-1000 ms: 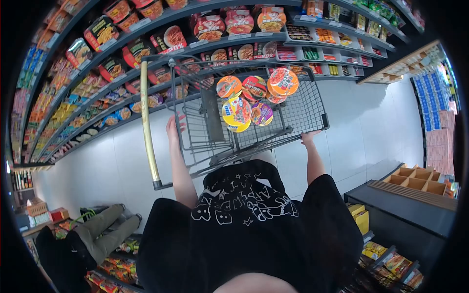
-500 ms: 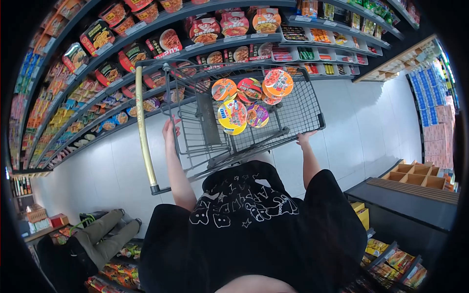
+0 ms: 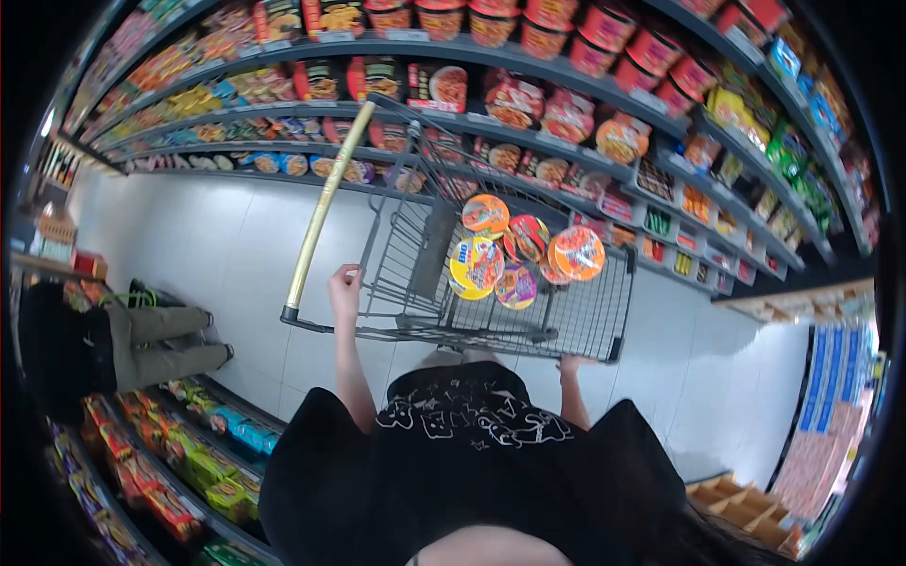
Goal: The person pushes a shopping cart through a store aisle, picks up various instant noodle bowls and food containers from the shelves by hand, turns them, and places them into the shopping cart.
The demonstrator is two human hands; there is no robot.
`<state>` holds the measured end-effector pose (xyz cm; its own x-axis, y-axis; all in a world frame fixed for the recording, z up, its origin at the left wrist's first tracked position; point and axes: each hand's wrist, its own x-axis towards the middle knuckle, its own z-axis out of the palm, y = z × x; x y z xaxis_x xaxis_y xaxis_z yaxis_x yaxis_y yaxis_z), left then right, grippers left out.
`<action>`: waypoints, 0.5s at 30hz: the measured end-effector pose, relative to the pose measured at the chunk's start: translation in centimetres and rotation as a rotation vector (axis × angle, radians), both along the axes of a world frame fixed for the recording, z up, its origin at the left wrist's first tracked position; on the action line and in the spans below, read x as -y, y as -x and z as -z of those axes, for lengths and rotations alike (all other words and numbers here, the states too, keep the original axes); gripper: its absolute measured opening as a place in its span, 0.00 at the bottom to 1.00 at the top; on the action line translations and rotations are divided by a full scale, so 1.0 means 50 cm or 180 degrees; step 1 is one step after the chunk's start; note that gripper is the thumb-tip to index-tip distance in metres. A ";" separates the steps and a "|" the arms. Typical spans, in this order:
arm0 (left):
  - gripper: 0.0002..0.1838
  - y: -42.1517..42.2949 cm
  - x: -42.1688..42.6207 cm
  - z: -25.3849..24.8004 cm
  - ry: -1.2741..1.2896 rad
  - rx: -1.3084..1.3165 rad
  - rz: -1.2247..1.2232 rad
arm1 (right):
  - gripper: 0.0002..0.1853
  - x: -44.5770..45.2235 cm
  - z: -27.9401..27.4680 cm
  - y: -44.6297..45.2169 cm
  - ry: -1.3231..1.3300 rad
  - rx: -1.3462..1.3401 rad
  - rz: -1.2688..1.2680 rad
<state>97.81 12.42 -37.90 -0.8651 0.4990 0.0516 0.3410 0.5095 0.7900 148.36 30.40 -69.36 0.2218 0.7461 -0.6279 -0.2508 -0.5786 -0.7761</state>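
A dark wire shopping cart (image 3: 604, 307) with a yellowish handle bar (image 3: 327, 208) stands across in front of me. Inside lie several instant noodle bowls: an orange-lidded bowl (image 3: 485, 215), a red-and-black one (image 3: 527, 238), a yellow one (image 3: 475, 267), a purple one (image 3: 516, 286) and a large orange-and-white one (image 3: 578, 253). My left hand (image 3: 345, 283) is beside the cart's rear frame, below the handle, fingers curled together; anything between them is too small to make out. My right hand (image 3: 573, 362) grips the near rim by the front corner, its fingers partly hidden.
Shelves of noodle bowls (image 3: 514, 102) and packets run close along the cart's far side. Behind me on the left is a packet shelf (image 3: 222, 462). A person in khaki trousers (image 3: 165, 344) is at the left. Wooden compartments (image 3: 741, 509) stand at the lower right.
My view has turned, so the shelves and cart appear shifted and the cart sits lower. My left hand's fingers have curled together. My right hand remains on the cart's near rim.
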 end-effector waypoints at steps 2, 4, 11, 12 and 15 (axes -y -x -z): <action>0.08 -0.008 0.000 -0.008 -0.0323 0.0170 -0.0280 | 0.26 0.001 0.025 -0.003 0.0528 0.0853 -0.0877; 0.09 -0.005 0.003 -0.017 -0.0245 0.0142 -0.0345 | 0.27 0.011 -0.106 0.028 0.0909 0.0683 -0.1479; 0.07 0.024 -0.007 -0.011 0.0111 -0.0374 -0.0652 | 0.36 0.001 -0.121 0.051 0.1338 0.0352 -0.2066; 0.06 0.041 -0.007 -0.009 0.0119 -0.0392 -0.0621 | 0.33 0.006 -0.167 0.085 0.1345 0.0589 -0.2015; 0.07 0.173 0.047 -0.004 0.0096 -0.0438 -0.0545 | 0.32 0.083 -0.251 0.246 0.1289 0.0931 -0.1755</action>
